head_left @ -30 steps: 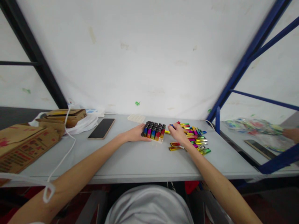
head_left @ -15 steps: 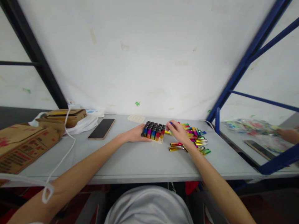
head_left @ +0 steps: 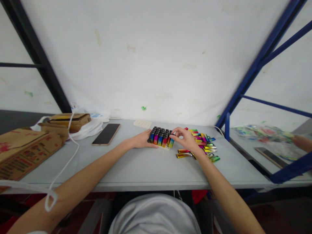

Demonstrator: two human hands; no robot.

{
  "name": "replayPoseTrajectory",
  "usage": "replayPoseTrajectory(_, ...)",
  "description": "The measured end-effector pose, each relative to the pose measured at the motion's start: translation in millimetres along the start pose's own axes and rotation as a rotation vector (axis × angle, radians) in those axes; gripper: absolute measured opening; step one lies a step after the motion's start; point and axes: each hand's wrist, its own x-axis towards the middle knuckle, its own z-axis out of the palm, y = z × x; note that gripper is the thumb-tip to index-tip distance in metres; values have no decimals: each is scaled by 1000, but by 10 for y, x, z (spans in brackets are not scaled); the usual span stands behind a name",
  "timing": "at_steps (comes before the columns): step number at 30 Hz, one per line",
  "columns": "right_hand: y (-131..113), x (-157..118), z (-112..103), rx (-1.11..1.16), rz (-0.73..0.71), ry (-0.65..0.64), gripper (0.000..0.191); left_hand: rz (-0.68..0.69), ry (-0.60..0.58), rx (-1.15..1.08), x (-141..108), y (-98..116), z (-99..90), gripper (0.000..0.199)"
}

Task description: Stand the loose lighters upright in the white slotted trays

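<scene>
Black-topped lighters with shiny rainbow bodies (head_left: 159,138) stand upright in rows in a clear tray (head_left: 166,148) at mid-table. Around the left side of this block, my left hand (head_left: 142,140) is wrapped, fingers behind and thumb along the front. My right hand (head_left: 183,138) pinches the black top of a lighter (head_left: 171,142) at the block's right edge. Loose shiny multicoloured pieces (head_left: 206,146) lie in a pile to the right, partly behind my right hand and wrist.
On the left are a phone (head_left: 106,134), a cardboard box (head_left: 31,149), and a white cable (head_left: 63,169). A pale empty tray (head_left: 142,123) lies near the wall. Beyond the blue frame (head_left: 248,71), another person's hand (head_left: 302,143) is near plastic bags (head_left: 265,138).
My right hand has moved slightly left and down onto the block's right edge, with a lighter now upright under its fingers. My left hand has stayed in place.
</scene>
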Motion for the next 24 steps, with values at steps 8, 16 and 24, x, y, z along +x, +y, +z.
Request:
replayPoseTrajectory(8, -9, -15, 16, -89, -58, -12, 28, 12, -9, -14, 8, -10, 0, 72)
replayPoseTrajectory(16, -44, -19, 48, -46, -45, -86, 36, -6, 3, -7, -6, -2, -7, 76)
replayPoseTrajectory(24, 38, -34, -357, -148, 104, -280, 34, 16, -17, 1, 9, -16, -2, 70)
